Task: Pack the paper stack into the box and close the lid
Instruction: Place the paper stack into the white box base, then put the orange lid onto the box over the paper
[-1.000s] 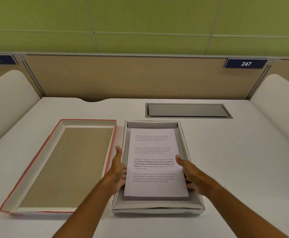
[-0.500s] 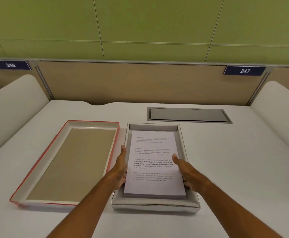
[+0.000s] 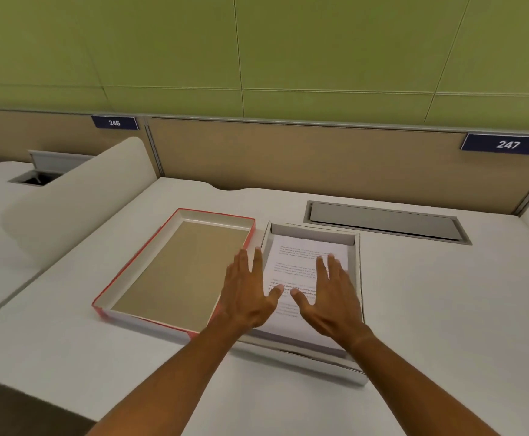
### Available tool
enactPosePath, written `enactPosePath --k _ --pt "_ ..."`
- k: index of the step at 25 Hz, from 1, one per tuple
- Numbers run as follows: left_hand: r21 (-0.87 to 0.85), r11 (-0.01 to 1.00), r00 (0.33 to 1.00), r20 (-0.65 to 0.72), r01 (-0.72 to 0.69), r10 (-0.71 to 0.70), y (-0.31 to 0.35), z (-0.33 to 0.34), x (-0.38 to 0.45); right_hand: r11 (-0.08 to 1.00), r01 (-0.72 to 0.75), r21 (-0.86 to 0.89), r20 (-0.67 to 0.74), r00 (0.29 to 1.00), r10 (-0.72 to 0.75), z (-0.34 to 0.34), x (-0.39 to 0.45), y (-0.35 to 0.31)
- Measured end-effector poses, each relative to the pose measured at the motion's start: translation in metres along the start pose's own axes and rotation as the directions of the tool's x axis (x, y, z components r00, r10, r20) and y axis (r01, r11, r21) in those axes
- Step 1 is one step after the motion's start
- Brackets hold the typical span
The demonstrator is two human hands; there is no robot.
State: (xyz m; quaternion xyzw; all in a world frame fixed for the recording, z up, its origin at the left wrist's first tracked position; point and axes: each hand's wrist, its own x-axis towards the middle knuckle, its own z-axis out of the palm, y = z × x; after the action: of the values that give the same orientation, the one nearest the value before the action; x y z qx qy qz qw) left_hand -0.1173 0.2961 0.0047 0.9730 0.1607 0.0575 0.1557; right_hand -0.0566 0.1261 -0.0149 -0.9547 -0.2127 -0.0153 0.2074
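Note:
A white printed paper stack lies inside the shallow silver-white box in the middle of the desk. The red-edged lid lies upside down just left of the box, its brown inside facing up. My left hand is flat with fingers spread, over the gap between lid and box, its thumb over the paper. My right hand is flat and spread over the right half of the stack. Neither hand holds anything. Both hands hide the near part of the page.
A grey cable flap is set into the white desk behind the box. Beige partitions with number plates 246 and 247 stand at the back. A rounded white divider rises at the left.
Both hands let go of the stack's sides and now lie flat and spread above the paper. The camera view swung to the left, so box and lid appear further right.

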Motion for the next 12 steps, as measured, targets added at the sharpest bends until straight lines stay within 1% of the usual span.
enactPosePath --k 2,6,9,12 --pt "0.094 0.995 0.999 -0.029 -0.011 0.014 -0.012 -0.002 -0.003 0.995 0.059 -0.077 0.015 0.998 -0.058 0.003 0.001 -0.007" --pt "0.206 0.978 1.000 -0.018 -0.013 0.017 -0.034 -0.009 -0.004 0.982 0.109 -0.157 0.009 0.994 -0.109 0.004 0.004 -0.025" --pt "0.232 0.972 1.000 0.017 -0.027 0.024 -0.047 -0.011 0.001 0.976 0.107 -0.191 0.008 0.994 -0.108 0.011 0.008 -0.037" --pt "0.203 0.978 0.999 0.043 -0.038 0.030 -0.059 -0.010 0.010 0.979 0.069 -0.194 0.003 0.998 -0.070 0.019 0.013 -0.048"
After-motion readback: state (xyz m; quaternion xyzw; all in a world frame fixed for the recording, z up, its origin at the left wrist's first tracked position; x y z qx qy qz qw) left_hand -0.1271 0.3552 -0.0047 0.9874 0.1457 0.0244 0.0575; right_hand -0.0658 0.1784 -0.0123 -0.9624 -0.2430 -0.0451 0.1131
